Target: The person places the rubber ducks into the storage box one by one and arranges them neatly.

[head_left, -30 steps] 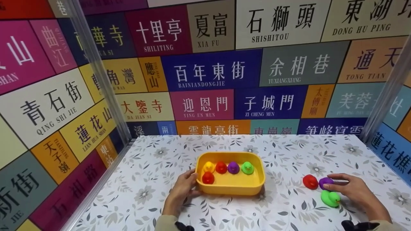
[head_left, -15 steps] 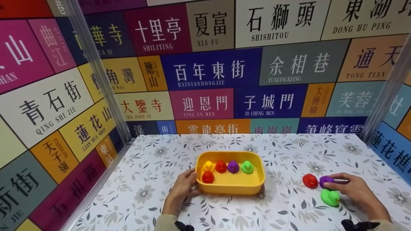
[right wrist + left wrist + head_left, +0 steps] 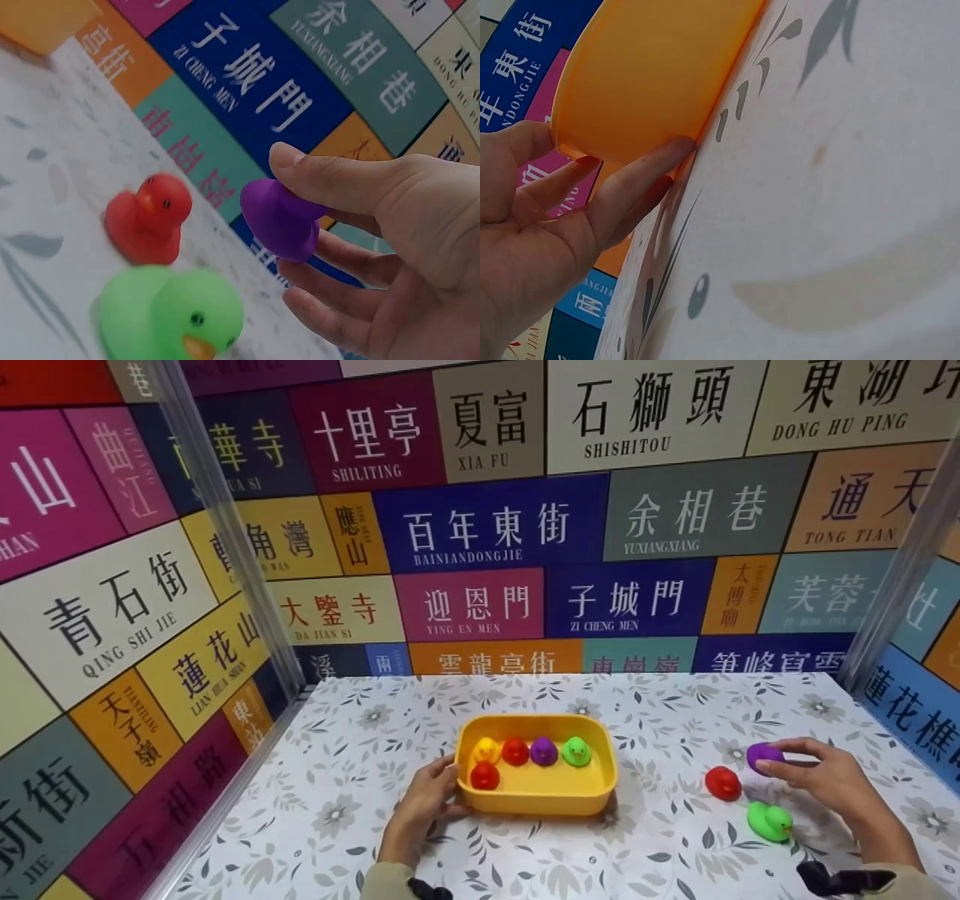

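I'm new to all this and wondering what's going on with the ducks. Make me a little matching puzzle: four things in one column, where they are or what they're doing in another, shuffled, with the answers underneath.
Column one
1. left hand
2. right hand
3. yellow duck
4. yellow tub

Column two
A. standing on the flowered surface, with five ducks in it
B. pinching a purple duck
C. inside the tub, in a corner area near a red one
D. touching one end of the tub from outside

Right pairs: 1-D, 2-B, 3-C, 4-A
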`<state>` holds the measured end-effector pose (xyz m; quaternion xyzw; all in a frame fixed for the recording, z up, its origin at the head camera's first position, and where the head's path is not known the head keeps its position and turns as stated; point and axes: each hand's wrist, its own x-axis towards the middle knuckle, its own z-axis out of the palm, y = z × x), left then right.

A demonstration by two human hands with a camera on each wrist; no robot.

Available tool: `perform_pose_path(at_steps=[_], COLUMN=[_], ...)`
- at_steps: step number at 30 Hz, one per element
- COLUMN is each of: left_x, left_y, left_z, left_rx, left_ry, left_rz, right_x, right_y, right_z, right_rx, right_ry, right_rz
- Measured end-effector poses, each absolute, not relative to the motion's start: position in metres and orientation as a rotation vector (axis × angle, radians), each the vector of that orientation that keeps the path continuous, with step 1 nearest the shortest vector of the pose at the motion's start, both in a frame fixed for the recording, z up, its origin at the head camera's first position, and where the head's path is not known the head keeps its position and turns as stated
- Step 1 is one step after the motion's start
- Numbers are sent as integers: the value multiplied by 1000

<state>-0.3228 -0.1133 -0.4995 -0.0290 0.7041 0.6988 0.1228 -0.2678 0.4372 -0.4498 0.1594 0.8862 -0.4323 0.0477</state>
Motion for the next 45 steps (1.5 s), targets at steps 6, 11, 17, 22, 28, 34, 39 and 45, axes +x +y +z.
perform_pose_path(at_steps=[6,11,17,22,28,34,39,45], left_x=[-323,-323,-322,-323,-323,-323,-322,-323], left_y=[-113,-113,-113,-113,-113,-113,-112,-113], left_z=[-500,-499,-500,-501,-502,-501,-501,-500], left_rx=[-77,-89,-109,-102,-87,-102,-106,-114], left_ry=[2039,2031,2057,2092,2077,2059,2050,2070], left_rz=[2047,2042,2022,2014,2024,2022,2020,2006], right_x=[-263,-259,-254,-251,-251,-253,-255,-260], right_y=[421,407,390,377,363,349,335,316], right_z=[-431,-419,-405,-396,-390,-390,-392,-398], right_rx=[355,293,214,167,136,108,52,-1], right_ry=[2776,2823,2858,2899,2899,2854,2784,2741], right_rz=[-1320,-1361,-1379,-1368,-1358,-1386,-1484,-1591])
